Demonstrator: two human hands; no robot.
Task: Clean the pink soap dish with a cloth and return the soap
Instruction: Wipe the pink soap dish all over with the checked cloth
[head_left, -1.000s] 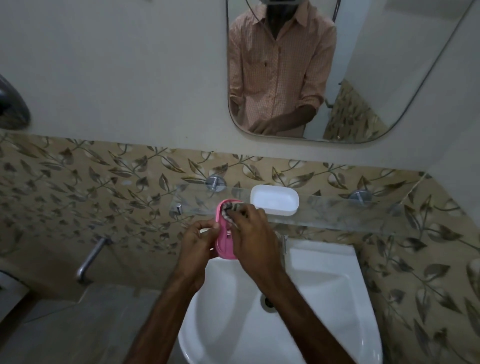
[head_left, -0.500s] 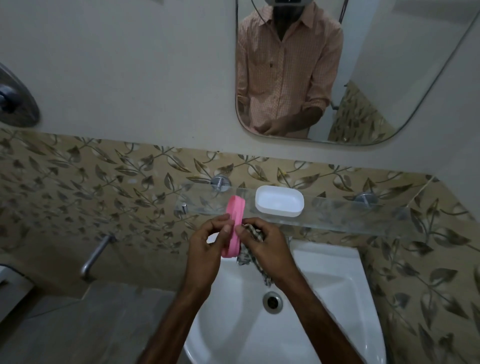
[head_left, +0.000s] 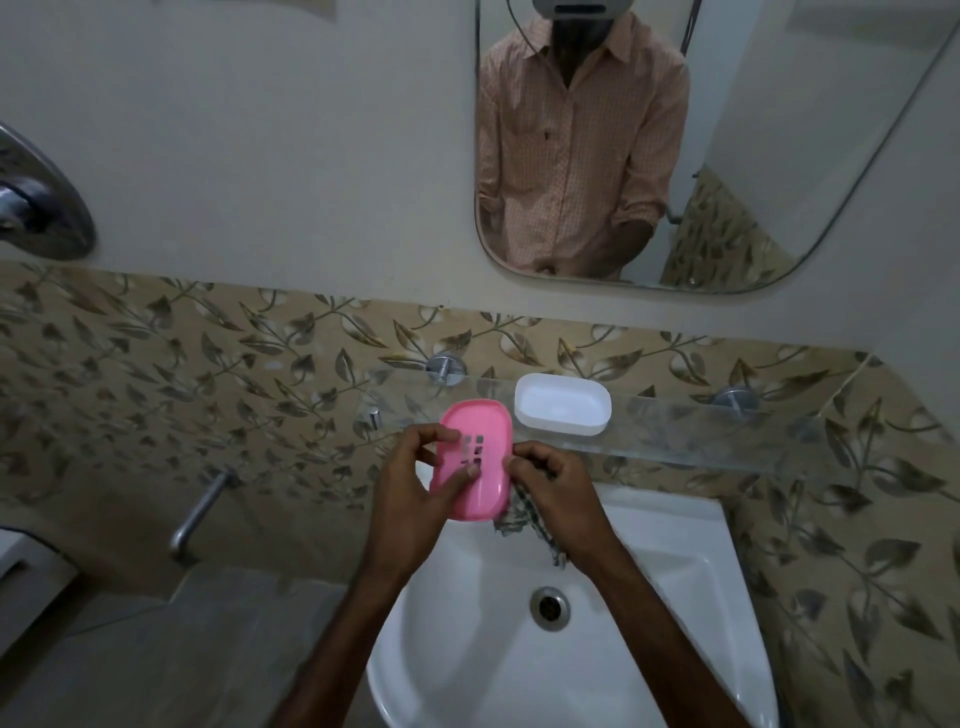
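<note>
While pinched at its left rim and slotted face by the left hand (head_left: 415, 499), fingers curled and closed on it, pink soap dish (head_left: 474, 457) held up flat toward the camera above the back edge of the white washbasin (head_left: 675, 561). Right hand (head_left: 558, 493) touching the dish's right edge, fingers folded shut around a checked cloth (head_left: 522, 514) that hangs below the palm toward the bowl. Drain (head_left: 549, 608) directly beneath, well below both hands. Just behind the dish, a white soap dish (head_left: 562, 404) resting on a glass shelf (head_left: 727, 431) fixed by chrome pegs to leaf-patterned tiles (head_left: 208, 374). Steel tap (head_left: 200, 512) jutting from the tiles at left. Above, plain pale wall and a rounded mirror (head_left: 779, 156) reflecting a person in a checked shirt. Soap bar itself cannot be made out.
</note>
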